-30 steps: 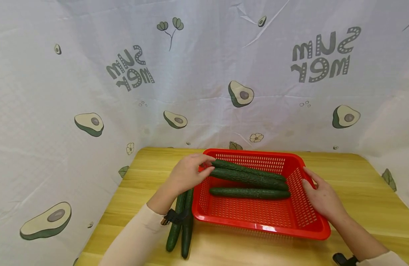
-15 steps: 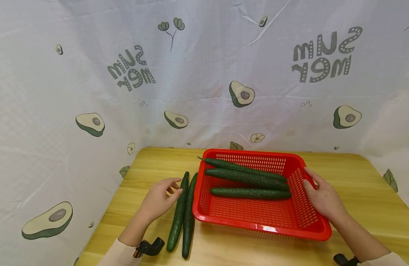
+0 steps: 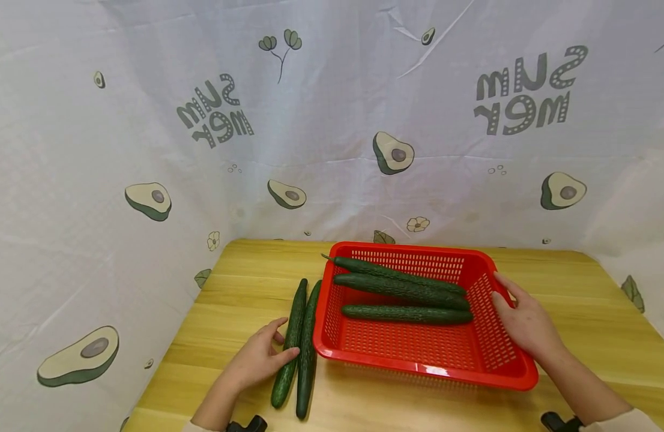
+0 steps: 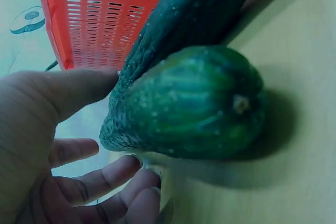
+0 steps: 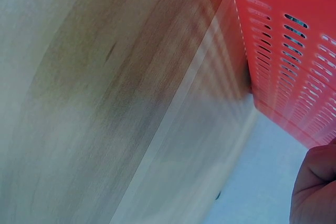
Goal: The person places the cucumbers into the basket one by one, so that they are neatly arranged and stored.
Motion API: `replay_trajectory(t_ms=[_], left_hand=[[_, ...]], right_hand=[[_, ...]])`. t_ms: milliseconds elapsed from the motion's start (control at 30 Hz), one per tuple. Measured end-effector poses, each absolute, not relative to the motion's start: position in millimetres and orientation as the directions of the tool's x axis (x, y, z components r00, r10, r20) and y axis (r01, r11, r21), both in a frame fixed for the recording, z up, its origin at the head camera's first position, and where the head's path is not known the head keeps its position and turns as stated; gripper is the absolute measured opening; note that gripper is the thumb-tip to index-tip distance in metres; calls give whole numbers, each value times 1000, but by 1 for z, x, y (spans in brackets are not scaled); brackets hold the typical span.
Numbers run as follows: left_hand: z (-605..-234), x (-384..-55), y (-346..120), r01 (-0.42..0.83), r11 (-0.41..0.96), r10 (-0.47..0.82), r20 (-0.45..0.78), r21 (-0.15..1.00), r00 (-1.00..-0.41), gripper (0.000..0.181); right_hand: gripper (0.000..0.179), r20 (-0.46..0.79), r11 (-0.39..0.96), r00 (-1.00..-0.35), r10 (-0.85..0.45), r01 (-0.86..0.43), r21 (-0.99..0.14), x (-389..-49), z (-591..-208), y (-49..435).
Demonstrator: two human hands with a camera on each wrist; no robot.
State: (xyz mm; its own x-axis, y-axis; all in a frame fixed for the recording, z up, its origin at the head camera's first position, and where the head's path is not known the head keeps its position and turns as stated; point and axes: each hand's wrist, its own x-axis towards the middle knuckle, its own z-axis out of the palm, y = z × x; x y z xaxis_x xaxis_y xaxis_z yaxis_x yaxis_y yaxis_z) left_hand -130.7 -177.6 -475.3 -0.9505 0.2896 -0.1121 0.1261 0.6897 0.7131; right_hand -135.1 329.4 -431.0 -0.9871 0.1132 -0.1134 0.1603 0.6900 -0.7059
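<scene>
Two dark green cucumbers lie side by side on the wooden table, left of a red plastic basket. My left hand is at the outer cucumber. In the left wrist view its thumb lies along the cucumber's upper side, while the fingers stay spread below it, not closed round it. The inner cucumber lies against the basket's left side. My right hand grips the basket's right rim, thumb on the inside. Three cucumbers lie in the basket, among them a front one.
The table runs back to a white curtain printed with avocados. At the back of the basket a cucumber pokes its thin stem over the left rim. Dark bands with small devices sit on both wrists.
My left hand has left the cucumbers in the basket, moved left and then down to the outer cucumber on the table. The right hand has stayed on the basket's rim.
</scene>
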Motion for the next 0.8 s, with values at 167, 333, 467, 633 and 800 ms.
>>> replay_trajectory(t_ms=[167,333,467,633,800], left_hand=[[-476,-130,-182,73,687,279,-170,723,-945,87],[-473,-128,-188,82,664,283,-148,743,-948,83],[-471,-130,-185,81,681,276,-153,728,-949,91],[-473,-131,-183,65,721,245,-166,690,-955,99],[-473,-129,-184,86,730,234,-129,678,-964,90]], right_hand=[[68,-119,679,-987,106,159,-716,-135,-431,329],[69,-122,663,-987,102,159,-731,-135,-431,329],[68,-118,669,-987,105,158,-727,-135,-430,331],[68,-124,681,-986,110,166,-714,-135,-430,330],[68,-125,681,-986,110,166,-713,-135,-430,330]])
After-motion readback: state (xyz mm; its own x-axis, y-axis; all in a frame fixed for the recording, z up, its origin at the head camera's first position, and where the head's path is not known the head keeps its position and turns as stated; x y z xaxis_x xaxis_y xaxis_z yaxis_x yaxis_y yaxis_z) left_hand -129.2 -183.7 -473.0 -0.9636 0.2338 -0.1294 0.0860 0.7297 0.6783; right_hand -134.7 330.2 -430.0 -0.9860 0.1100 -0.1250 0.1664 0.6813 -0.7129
